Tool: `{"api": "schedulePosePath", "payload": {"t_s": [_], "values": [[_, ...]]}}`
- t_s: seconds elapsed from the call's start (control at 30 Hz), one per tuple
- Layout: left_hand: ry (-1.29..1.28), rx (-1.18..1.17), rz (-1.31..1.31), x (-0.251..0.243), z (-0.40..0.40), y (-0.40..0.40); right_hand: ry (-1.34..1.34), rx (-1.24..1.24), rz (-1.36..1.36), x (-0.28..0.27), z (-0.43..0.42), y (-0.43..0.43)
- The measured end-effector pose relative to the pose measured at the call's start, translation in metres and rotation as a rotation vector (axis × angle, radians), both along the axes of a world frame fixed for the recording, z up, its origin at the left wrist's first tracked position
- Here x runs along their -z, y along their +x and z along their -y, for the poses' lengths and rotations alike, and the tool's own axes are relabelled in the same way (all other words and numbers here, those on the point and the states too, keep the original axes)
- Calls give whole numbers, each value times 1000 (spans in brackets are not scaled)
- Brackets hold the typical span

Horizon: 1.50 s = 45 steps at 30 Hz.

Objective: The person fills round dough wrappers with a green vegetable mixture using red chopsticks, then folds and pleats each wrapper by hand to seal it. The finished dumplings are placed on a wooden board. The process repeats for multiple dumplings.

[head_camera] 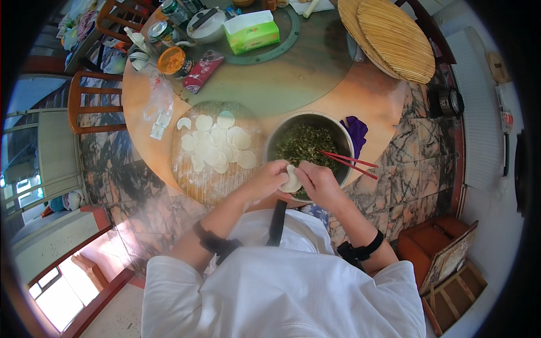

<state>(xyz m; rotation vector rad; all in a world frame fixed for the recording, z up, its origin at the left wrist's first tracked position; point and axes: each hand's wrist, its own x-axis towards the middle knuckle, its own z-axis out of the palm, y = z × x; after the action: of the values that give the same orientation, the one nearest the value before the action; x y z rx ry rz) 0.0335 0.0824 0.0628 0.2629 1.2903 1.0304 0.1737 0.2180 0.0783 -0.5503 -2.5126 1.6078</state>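
Between my two hands is a folded dumpling (290, 181), pale and half-moon shaped, over the near rim of a metal pot. My left hand (267, 179) pinches its left side. The fingers of my right hand (320, 182) grip its upper right edge. Chopped green filling (306, 143) lies in the metal pot (347, 137), and a pair of red chopsticks (353, 161) leans out over its right rim. To the left, a floured round wooden board (203, 188) bears several round dough wrappers (213, 154), many overlapping. One small folded dumpling (184, 123) sits at the board's upper left.
A purple cloth (356, 133) lies right of the pot. Beyond, on the round table (148, 114), are a green tissue pack (252, 34), a red patterned case (203, 72), an orange-lidded jar (172, 61) and a white bowl (209, 29). Round woven trays (395, 40) rest at the far right.
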Motion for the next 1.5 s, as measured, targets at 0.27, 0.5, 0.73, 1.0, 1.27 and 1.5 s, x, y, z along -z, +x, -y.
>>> {"api": "schedulePosePath", "payload": {"t_s": [0.27,0.5,0.73,1.0,1.27,1.5], "values": [[-33,22,49,-14,-3,0,-57,60,70,-8,2,-5],[17,4,38,-5,2,0,9,12,-20,-3,6,0],[34,-35,-24,-9,-1,2,-62,70,88,-9,4,-5],[77,-54,-87,0,-1,0,95,26,-27,-3,6,-3],[35,-33,-165,-17,-6,-5,13,188,73,-6,6,-10],[60,-17,-170,-14,-5,-9,216,59,-23,-5,6,-17]]}}
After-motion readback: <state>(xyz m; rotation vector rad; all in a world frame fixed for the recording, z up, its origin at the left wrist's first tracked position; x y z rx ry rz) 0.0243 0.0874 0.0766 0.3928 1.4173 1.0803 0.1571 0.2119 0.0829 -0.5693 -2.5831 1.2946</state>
